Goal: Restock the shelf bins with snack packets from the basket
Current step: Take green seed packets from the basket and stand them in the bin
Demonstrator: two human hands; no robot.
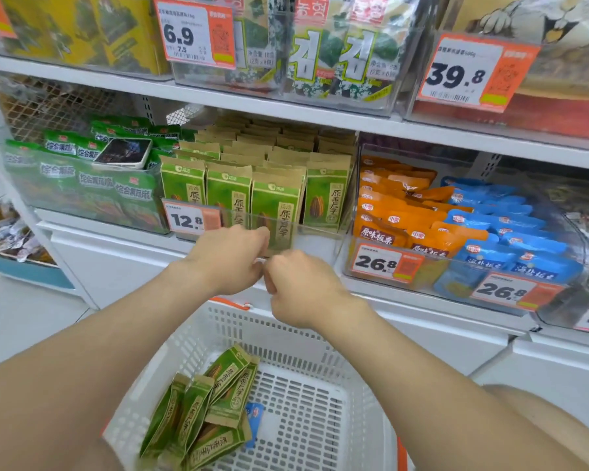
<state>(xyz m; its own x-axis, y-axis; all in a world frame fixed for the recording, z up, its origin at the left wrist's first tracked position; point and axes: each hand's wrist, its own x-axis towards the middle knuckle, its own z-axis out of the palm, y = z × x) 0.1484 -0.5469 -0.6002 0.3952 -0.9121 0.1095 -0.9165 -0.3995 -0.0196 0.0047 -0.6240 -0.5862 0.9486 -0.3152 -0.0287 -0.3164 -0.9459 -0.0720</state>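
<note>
A clear shelf bin (320, 229) on the middle shelf holds rows of green-and-tan seed packets (323, 198). One such packet (276, 215) stands upright at the bin's front, its bottom hanging below the bin's lip. My left hand (232, 256) pinches its lower left edge. My right hand (300, 283) has its fingers curled at the packet's bottom edge, right beside my left hand. Below my arms is the white plastic basket (320, 355), holding several green packets (201, 406) and one small blue packet (254, 416).
To the left, a bin of green snack bags (82, 185) has a phone (123, 153) lying on top. On the right are bins of orange packets (395, 212) and blue packets (510, 239). Seaweed packs (334, 56) fill the shelf above. Price tags hang on the bin fronts.
</note>
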